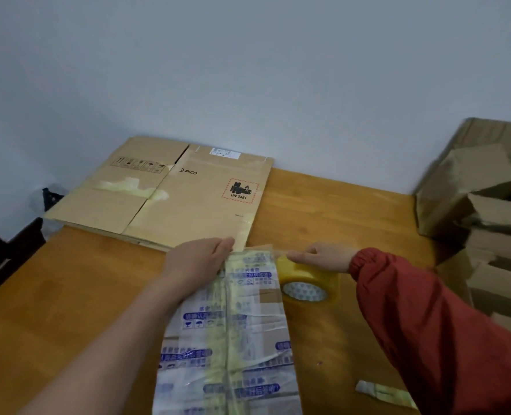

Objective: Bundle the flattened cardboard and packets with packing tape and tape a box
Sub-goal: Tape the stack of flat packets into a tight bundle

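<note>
A flattened carton wrapped in printed tape [236,333] lies lengthwise in front of me on the wooden table [68,295]. My left hand [199,259] rests on its far end, fingers curled at the edge. My right hand [323,257], in a red sleeve, holds a roll of yellowish packing tape [308,284] just right of the carton; a clear strip of tape stretches from the roll toward my left fingertips. A larger flattened brown box [170,196] with a PICO logo and a UN 3481 label lies farther back against the wall.
Open and stacked cardboard boxes [488,211] crowd the right side. A crumpled scrap of tape [383,392] lies on the table near my right arm. A dark object [49,196] sits off the table's far left corner. A white wall stands behind.
</note>
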